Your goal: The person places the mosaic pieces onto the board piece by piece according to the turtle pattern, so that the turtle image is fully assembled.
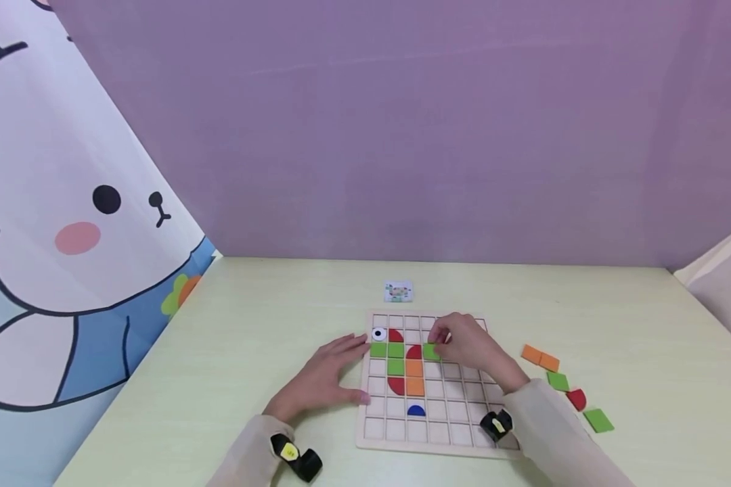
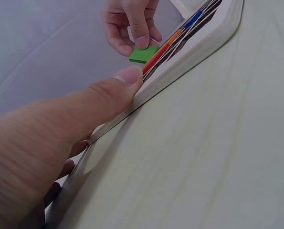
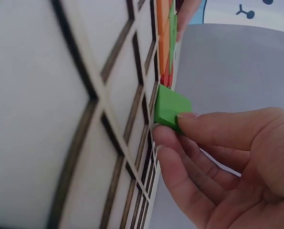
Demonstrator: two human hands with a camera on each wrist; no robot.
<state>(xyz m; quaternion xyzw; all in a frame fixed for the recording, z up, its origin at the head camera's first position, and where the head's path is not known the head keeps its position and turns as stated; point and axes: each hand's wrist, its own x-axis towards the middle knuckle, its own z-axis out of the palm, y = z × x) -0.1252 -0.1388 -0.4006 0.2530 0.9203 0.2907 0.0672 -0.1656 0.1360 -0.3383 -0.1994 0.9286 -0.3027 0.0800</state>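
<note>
My right hand (image 1: pixel 468 343) pinches a green square tile (image 3: pixel 172 108) between thumb and fingers, at the upper middle of a wooden grid board (image 1: pixel 438 450). In the right wrist view the tile's edge meets the grid lines; whether it sits fully in a cell I cannot tell. My left hand (image 1: pixel 323 379) rests on the table at the board's left edge, thumb and fingers spread against the rim. Tiles on the board include an eye tile (image 1: pixel 379 334), green squares (image 1: pixel 396 366), orange squares (image 1: pixel 414 387), red quarter-rounds (image 1: pixel 396 385) and a blue half-round (image 1: pixel 416 410).
Loose on the table to the right lie two orange tiles (image 1: pixel 540 358), a green tile (image 1: pixel 557 381), a red rounded tile (image 1: pixel 576 399) and another green tile (image 1: pixel 598 420). A small printed card (image 1: pixel 399 291) lies behind the board. A purple backdrop (image 1: pixel 438 135) rises at the table's far edge.
</note>
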